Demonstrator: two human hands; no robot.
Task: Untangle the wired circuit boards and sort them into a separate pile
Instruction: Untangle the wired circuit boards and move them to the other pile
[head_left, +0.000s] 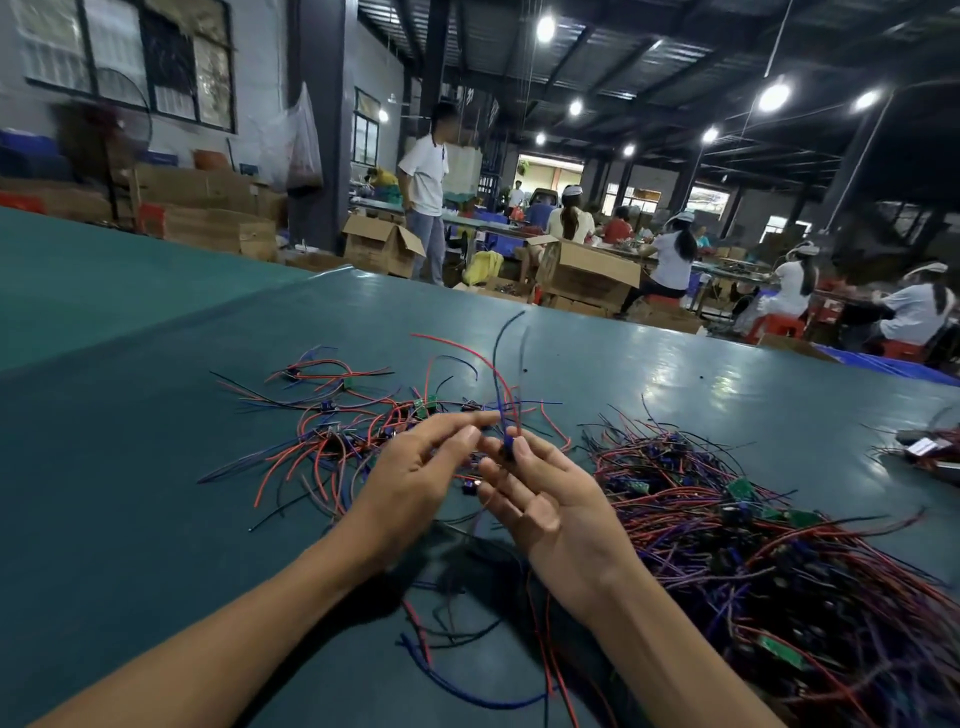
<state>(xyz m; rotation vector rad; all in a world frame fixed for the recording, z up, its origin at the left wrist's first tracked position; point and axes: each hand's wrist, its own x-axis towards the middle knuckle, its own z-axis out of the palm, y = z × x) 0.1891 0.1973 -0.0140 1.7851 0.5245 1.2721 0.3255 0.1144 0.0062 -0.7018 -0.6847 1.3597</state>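
Observation:
My right hand (540, 499) pinches a small wired circuit board (508, 448) at its fingertips above the table. The board's blue and red wires (500, 364) stand upward from it. My left hand (415, 467) hovers just left of the board with its fingers stretched toward it, touching or nearly touching; I cannot tell which. A loose spread of wired boards (343, 421) lies behind my left hand. A dense tangled heap of wired boards (769, 540) with green boards showing lies to the right of my right hand.
The work surface is a wide teal-covered table (156, 467). More wired parts (930, 452) lie at its right edge. Loose wires (447, 639) lie under my forearms. Beyond the table are cardboard boxes (587, 275), a standing person (426, 192) and seated workers (670, 260).

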